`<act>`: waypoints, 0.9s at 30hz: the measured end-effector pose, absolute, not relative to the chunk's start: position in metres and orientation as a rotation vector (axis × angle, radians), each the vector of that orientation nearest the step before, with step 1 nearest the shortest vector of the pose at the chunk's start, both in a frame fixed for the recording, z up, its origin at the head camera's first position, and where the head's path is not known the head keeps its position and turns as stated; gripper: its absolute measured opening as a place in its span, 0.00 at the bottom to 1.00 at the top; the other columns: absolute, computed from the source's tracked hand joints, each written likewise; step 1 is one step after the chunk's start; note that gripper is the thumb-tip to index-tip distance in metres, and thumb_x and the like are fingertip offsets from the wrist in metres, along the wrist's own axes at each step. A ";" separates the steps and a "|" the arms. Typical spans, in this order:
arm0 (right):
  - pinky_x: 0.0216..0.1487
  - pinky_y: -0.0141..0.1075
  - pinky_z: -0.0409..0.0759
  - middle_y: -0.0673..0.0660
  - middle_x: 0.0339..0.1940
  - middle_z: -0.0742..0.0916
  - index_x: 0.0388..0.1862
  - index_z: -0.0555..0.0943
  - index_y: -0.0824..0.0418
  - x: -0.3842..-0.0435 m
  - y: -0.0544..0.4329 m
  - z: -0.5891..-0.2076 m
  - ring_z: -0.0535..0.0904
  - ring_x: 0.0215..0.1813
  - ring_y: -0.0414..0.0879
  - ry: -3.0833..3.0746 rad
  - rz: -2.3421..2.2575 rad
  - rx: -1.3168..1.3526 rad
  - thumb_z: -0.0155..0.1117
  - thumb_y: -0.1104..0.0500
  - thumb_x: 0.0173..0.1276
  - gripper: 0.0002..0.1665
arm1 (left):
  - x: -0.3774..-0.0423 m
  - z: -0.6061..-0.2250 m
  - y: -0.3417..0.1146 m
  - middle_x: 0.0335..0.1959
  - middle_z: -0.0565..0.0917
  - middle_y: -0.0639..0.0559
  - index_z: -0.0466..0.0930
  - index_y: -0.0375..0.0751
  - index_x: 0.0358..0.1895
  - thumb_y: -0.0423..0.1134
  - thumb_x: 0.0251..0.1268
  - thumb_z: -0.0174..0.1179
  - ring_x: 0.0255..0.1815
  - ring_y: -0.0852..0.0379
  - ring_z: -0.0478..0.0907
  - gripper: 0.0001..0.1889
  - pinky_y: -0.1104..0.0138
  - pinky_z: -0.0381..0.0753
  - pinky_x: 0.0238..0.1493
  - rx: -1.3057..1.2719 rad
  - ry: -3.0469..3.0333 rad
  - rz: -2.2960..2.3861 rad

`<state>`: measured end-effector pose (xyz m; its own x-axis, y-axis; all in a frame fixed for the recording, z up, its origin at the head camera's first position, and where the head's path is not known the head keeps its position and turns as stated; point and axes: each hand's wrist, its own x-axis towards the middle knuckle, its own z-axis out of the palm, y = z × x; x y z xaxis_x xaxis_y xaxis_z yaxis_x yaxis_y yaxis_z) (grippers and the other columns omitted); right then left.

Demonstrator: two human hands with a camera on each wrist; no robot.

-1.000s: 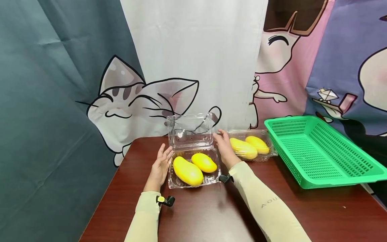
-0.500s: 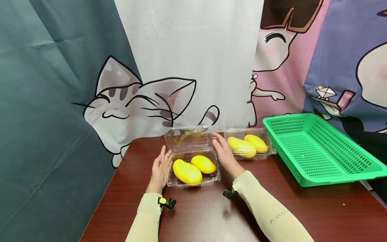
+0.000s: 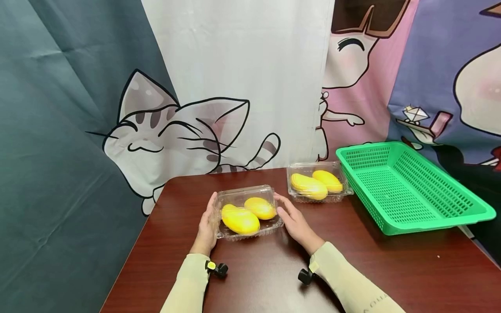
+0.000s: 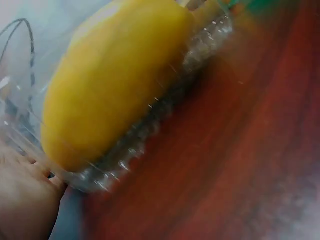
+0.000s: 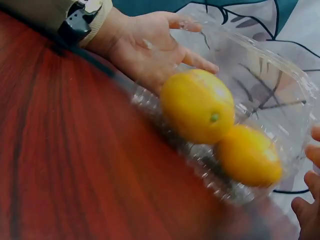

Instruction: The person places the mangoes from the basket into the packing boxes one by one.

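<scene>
A clear plastic clamshell box (image 3: 270, 226) with two yellow mangoes (image 3: 240, 220) (image 3: 260, 208) inside stands on the table. In the head view its lid hangs over the fruit; I cannot tell whether the rim is fastened. My left hand (image 3: 205, 228) lies along the box's left side, and in the right wrist view the fingers of that left hand (image 5: 145, 50) are stretched against the clear plastic. On the opposite side, my right hand (image 3: 295, 221) touches the box with its extended fingers. One mango (image 4: 115, 80) fills much of the left wrist view, which is blurred.
Another clear clamshell box (image 3: 295, 169) with two mangoes sits behind and to the right. Beside it stands a green plastic basket (image 3: 415, 191) with slotted walls. A printed curtain (image 3: 250, 65) hangs behind the dark reddish table (image 3: 266, 278).
The raised lid has swung forward and down over the mangoes, with both hands following along its sides. The box behind and the basket have stayed put.
</scene>
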<state>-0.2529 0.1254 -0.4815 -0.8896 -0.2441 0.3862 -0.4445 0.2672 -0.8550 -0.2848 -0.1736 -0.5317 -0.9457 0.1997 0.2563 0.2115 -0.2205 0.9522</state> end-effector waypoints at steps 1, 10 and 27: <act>0.70 0.64 0.61 0.69 0.74 0.71 0.70 0.69 0.73 -0.254 0.126 -0.488 0.64 0.75 0.65 -2.344 1.686 0.653 0.51 0.66 0.79 0.24 | -0.284 -0.533 -0.174 0.84 0.35 0.47 0.34 0.47 0.83 0.44 0.79 0.22 0.83 0.44 0.31 0.32 0.45 0.28 0.78 -0.523 -1.959 -2.399; 0.72 0.59 0.63 0.68 0.72 0.74 0.68 0.71 0.65 -0.265 0.130 -0.530 0.68 0.74 0.63 -2.341 1.852 0.406 0.57 0.69 0.72 0.25 | -0.276 -0.543 -0.177 0.84 0.30 0.51 0.31 0.51 0.84 0.26 0.50 0.32 0.82 0.49 0.21 0.50 0.41 0.25 0.74 -0.515 -2.021 -2.410; 0.61 0.47 0.71 0.62 0.56 0.83 0.18 0.78 0.68 -0.264 0.111 -0.526 0.77 0.59 0.55 -2.412 1.744 0.075 0.55 0.63 0.66 0.17 | -0.251 -0.535 -0.159 0.72 0.70 0.36 0.67 0.34 0.21 0.32 0.69 0.46 0.76 0.38 0.61 0.15 0.49 0.62 0.69 0.192 -2.204 -1.989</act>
<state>-0.2638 0.1107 -0.5264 -0.9853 0.0549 0.1617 -0.1364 0.3169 -0.9386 -0.2514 -0.1590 -0.5348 -0.9778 -0.2063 0.0377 0.0164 0.1040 0.9944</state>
